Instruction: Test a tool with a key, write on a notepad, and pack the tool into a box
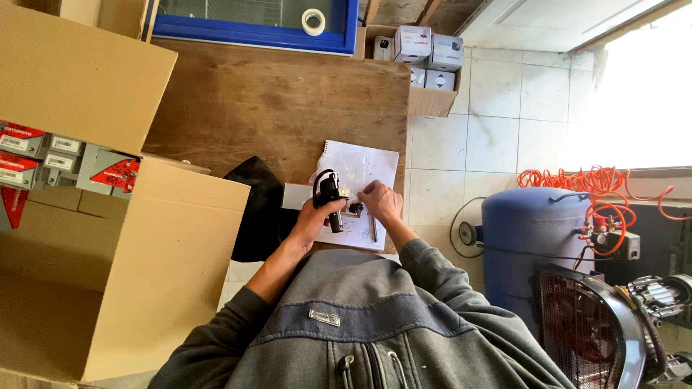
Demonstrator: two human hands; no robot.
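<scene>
Left hand (311,218) grip clamped on a black part (331,200) w/ a looped cable, held over the white sheet (358,189) at the wooden counter (274,108) edge. Right hand (380,202) fingers pinched at a small piece just beside it; can't tell what. Pen (373,229) on sheet. Open cardboard box (137,274) to the left.

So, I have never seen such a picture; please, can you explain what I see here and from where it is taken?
The single picture comes from a camera worn on a person's head, looking down at their own two bare hands. The left hand grips a small black device with a looped cable. The right hand touches a small part beside it. Both work above a white notepad lying on a wooden table. A pen lies on the pad. Open cardboard boxes stand at the left, and a blue air compressor tank stands on the tiled floor.
</scene>
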